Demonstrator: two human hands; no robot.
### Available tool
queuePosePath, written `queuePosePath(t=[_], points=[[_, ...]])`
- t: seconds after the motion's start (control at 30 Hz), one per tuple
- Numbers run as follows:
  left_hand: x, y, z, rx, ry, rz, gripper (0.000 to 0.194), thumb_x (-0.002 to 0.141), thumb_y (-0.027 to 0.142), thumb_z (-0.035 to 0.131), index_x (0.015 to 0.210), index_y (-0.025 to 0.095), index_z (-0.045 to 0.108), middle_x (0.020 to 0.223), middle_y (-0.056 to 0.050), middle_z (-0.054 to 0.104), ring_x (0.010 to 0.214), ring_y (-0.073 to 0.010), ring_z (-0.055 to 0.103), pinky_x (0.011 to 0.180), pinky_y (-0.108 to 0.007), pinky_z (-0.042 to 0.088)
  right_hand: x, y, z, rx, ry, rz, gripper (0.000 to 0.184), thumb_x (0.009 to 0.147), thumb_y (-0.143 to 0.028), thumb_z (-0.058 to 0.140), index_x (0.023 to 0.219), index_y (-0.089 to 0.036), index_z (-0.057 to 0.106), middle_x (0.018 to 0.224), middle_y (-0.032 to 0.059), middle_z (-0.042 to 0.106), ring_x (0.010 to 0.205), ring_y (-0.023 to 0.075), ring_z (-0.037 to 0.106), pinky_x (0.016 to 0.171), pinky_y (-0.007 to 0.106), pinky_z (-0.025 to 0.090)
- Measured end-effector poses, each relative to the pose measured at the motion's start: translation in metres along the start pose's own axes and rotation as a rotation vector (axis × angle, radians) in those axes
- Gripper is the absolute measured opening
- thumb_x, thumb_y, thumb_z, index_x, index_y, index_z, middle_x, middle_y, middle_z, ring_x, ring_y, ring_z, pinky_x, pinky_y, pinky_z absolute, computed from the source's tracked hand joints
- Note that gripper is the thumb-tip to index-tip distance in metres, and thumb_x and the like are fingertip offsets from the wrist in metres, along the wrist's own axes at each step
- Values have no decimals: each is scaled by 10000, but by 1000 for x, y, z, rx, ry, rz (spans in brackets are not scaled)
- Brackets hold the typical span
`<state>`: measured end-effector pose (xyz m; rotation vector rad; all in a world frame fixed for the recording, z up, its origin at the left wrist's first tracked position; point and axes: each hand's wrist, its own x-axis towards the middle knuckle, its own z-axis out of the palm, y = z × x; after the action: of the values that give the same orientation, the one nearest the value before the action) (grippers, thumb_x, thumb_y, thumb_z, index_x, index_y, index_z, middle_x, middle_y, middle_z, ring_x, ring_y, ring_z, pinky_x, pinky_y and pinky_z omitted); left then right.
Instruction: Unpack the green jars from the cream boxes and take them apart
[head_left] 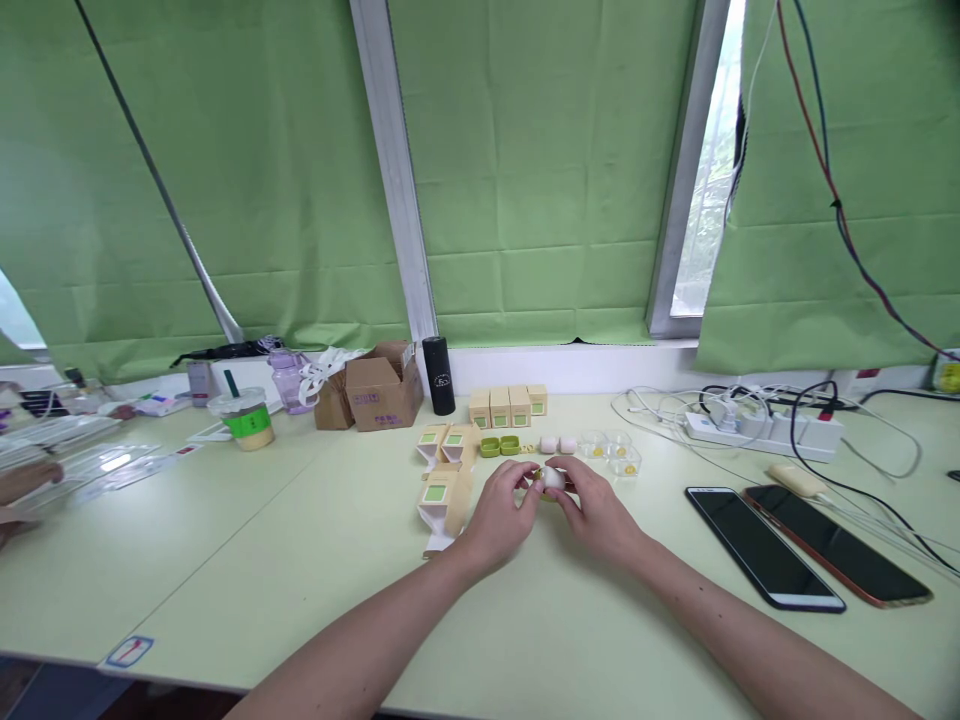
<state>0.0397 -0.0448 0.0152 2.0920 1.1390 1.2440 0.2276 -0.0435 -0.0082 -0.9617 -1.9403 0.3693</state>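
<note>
Over the middle of the table, my left hand [506, 505] and my right hand [596, 505] meet, fingers closed round a small white rounded piece [553, 478]. A bit of olive green shows beside it at my left fingertips; what that is I cannot make out. Just beyond lie two green square cups [499, 446], tiny yellow pieces [527, 448], two pale pink-white rounded pieces [558, 444] and several clear cups [619, 445] with yellow spots inside. Left of my left hand, unfolded small cartons [436, 495] with green windows lie open.
Closed small boxes [508, 406] stand at the back near a black bottle [439, 375] and a cardboard box [385, 387]. A drink cup [247, 425] is at left, near another person's hand [30, 482]. Two phones [763, 548], cables and a power strip [761, 437] occupy the right.
</note>
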Motion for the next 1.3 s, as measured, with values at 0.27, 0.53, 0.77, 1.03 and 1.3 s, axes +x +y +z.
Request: queuePosePath(t=[0.27, 0.53, 0.77, 1.03, 1.3], points=[[0, -6, 4, -123, -24, 17, 383, 879, 303, 724, 1249, 223, 666, 1225, -115, 684, 1131, -271, 616, 989, -443, 512, 6, -2, 4, 498, 28, 223, 308, 947, -488, 634, 1142, -253, 596, 1154, 69, 666, 986, 217, 712, 819, 372, 613], [1, -6, 8, -137, -3, -50, 329, 876, 353, 724, 1169, 207, 696, 1167, -98, 714, 1024, -240, 654, 933, -410, 538, 8, -1, 3, 529, 103, 298, 392, 905, -556, 678, 1123, -230, 684, 1121, 77, 716, 1096, 250, 669, 900, 402, 592], [0, -3, 7, -144, 34, -51, 324, 858, 344, 735, 1149, 210, 688, 1119, -76, 719, 965, -222, 667, 895, -382, 550, 8, -5, 3, 566, 132, 348, 493, 864, -645, 693, 1116, -222, 715, 1118, 94, 744, 1068, 277, 691, 914, 423, 582], [-1, -6, 7, -128, 65, -64, 334, 839, 305, 738, 1152, 203, 679, 1118, -85, 718, 963, -225, 666, 886, -385, 550, 11, 0, 4, 726, 202, 446, 529, 802, -670, 745, 1081, -221, 743, 1083, 89, 755, 1007, 271, 690, 874, 423, 587], [-1, -10, 7, -141, 79, -100, 386, 850, 284, 713, 1219, 183, 668, 1212, -114, 695, 1029, -234, 661, 902, -392, 547, 15, 17, -10, 997, 352, 642, 402, 790, -601, 776, 916, -220, 745, 1003, 105, 757, 978, 288, 706, 761, 429, 617]])
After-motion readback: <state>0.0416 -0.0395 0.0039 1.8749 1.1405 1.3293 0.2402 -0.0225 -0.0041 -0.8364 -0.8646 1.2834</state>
